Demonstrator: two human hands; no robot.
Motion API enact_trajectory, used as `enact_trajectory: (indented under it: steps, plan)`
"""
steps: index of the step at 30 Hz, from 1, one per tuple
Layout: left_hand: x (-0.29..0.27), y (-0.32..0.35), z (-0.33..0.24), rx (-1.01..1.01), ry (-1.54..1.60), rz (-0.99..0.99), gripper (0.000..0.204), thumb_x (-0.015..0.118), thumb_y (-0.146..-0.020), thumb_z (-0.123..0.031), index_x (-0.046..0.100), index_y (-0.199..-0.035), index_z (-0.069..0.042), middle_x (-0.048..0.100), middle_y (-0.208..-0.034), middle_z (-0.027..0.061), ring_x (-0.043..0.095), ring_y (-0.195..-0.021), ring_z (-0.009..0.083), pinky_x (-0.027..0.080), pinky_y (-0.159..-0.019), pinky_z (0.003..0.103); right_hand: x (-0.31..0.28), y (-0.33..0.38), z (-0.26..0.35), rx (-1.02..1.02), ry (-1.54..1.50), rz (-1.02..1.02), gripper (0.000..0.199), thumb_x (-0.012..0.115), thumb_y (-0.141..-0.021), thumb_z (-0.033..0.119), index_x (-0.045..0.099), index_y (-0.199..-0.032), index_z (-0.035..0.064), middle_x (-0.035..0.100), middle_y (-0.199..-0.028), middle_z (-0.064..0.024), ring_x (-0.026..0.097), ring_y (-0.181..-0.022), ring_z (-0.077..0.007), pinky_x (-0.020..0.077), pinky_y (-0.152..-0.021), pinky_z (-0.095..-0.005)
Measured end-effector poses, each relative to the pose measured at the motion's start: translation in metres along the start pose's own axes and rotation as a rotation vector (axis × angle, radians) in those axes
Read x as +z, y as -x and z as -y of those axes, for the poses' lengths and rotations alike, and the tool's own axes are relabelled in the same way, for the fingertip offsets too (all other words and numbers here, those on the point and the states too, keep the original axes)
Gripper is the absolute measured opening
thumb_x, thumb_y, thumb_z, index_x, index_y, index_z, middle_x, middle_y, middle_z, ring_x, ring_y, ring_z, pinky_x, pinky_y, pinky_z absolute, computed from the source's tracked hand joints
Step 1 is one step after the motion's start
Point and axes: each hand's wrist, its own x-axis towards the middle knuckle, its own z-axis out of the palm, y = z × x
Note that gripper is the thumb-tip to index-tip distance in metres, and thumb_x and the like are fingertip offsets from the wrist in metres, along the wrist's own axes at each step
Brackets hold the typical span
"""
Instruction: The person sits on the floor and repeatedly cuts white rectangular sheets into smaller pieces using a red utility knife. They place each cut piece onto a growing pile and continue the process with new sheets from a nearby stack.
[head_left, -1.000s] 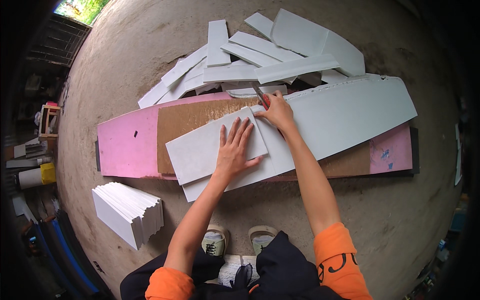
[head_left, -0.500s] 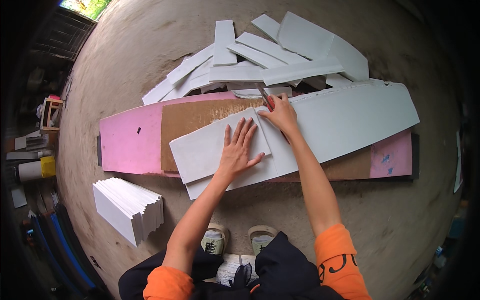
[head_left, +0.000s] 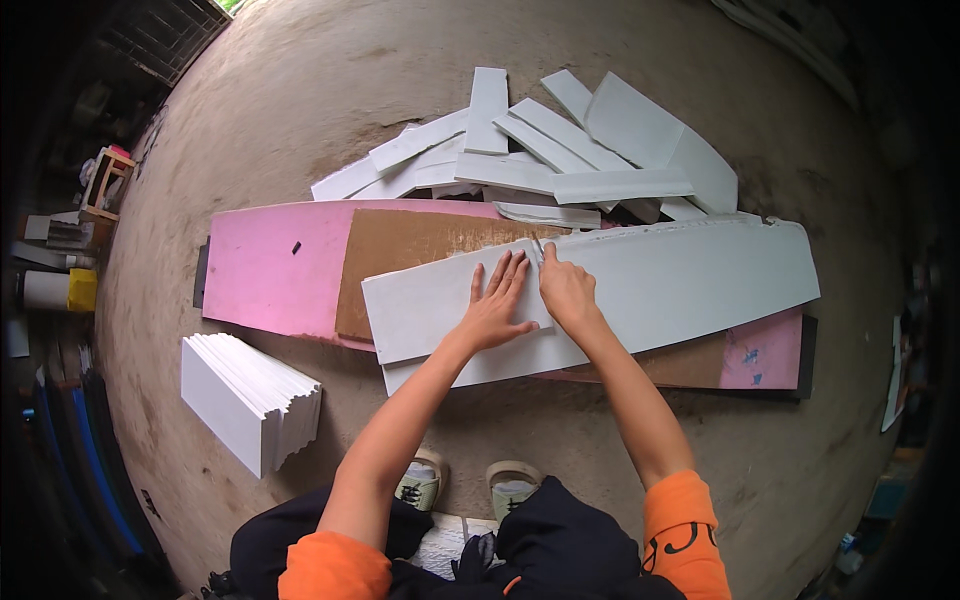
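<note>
small white panel [head_left: 415,308] held flat on left end of long white sheet [head_left: 700,270] by left hand [head_left: 495,315], grip spread; cutter [head_left: 537,247] pinched in right hand [head_left: 568,295] at panel's far right corner, blade contact unclear. if panel is slid by uneven pressure, blade could wander or left fingertips be nicked.

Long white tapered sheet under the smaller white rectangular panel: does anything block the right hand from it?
Nothing visible blocks the right hand, which holds a narrow grey blade, from the long white tapered sheet. Just left, the smaller white rectangular panel covers part of the sheet, with the left hand spread on top.
</note>
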Motion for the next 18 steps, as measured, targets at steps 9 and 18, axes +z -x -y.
enact_trajectory:
  steps: [9, 18]
  plan:
    - [0.003, 0.001, -0.001, -0.041, 0.003, -0.004, 0.100, 0.061, -0.070, -0.048, 0.003, -0.139, -0.005, 0.003, -0.146, 0.0085, -0.004, -0.135, 0.0220, -0.008, -0.103, 0.054, -0.022, -0.019, 0.024, 0.117, 0.031, 0.246, 0.032, 0.045, -0.084, 0.022, 0.048, -0.111, 0.0042, 0.060, -0.102, -0.0187, 0.058, -0.098, -0.0316, 0.0461, -0.080, -0.0420]
    - [0.004, 0.000, 0.001, -0.105, -0.025, 0.029, 0.102, 0.063, -0.068, -0.049, 0.004, -0.139, -0.006, 0.003, -0.147, 0.0043, -0.004, -0.135, 0.0178, -0.008, -0.102, 0.057, -0.021, 0.057, 0.013, 0.217, -0.009, 0.456, 0.033, 0.041, -0.084, 0.014, 0.044, -0.115, 0.0042, 0.056, -0.108, -0.0221, 0.054, -0.103, -0.0357, 0.0426, -0.086, -0.0444]
